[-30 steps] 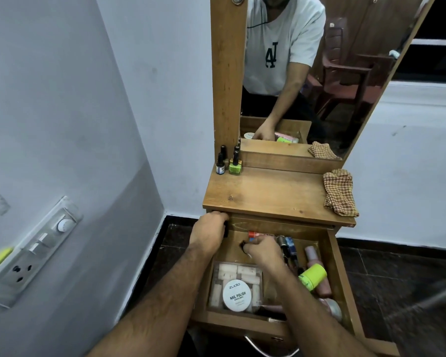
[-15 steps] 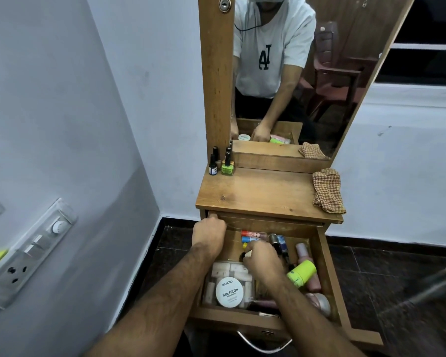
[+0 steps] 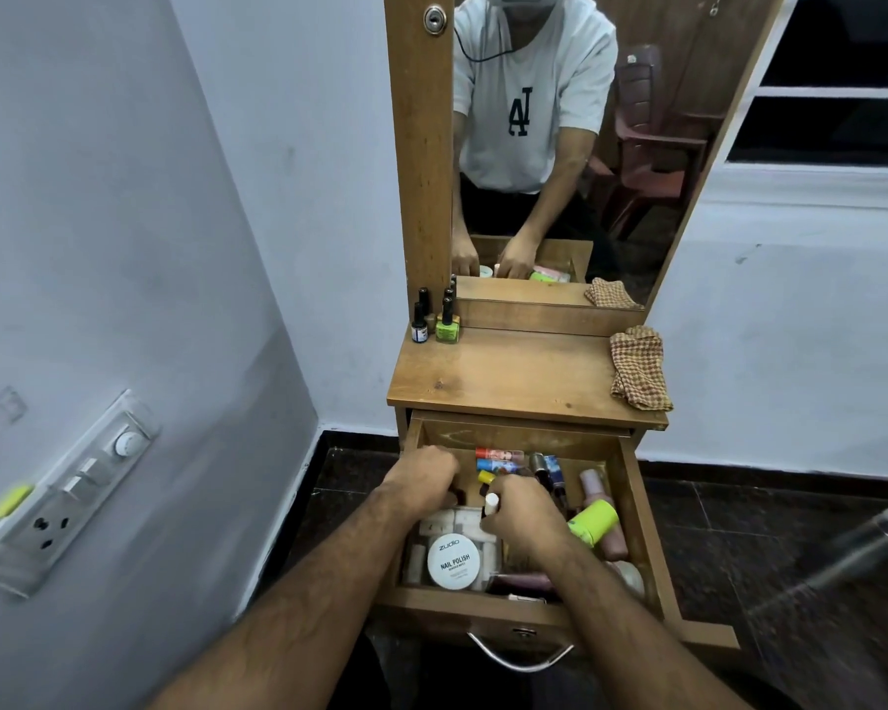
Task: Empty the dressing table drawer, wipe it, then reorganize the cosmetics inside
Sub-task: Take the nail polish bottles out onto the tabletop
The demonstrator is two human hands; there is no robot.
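Inside the drawer: both hands work among the cosmetics, and the emptying step looks only begun.
Drawer (image 3: 631,509): pulled fully out below the table top (image 3: 513,381), its walls fencing the items on all four sides, so anything leaving must be lifted over a rim.
Left hand (image 3: 424,479): curled at the drawer's back left corner; whether it grips a small dark bottle there or merely rests on the floor cannot be told.
Right hand (image 3: 521,515): at the drawer's centre, fingers closed around a small white-capped item (image 3: 491,503), apparently to lift it out.
Nail polish jar (image 3: 453,562): lying in a clear tray at the drawer's front left, label up.
Lime-green bottle (image 3: 590,522): on its side toward the drawer's right wall, touching pink bottles (image 3: 593,484) beside it.
Tubes (image 3: 498,458): stacked against the drawer's back wall, behind the hands.
Nail polish bottles (image 3: 439,325): upright above the drawer, at the table top's back left corner, probably already removed.
Checked cloth (image 3: 639,368): draped above the drawer's right side, at the top's right edge, seemingly ready for wiping.
Open room: bare wood between bottles and cloth, directly above the drawer, offers the nearest landing space.
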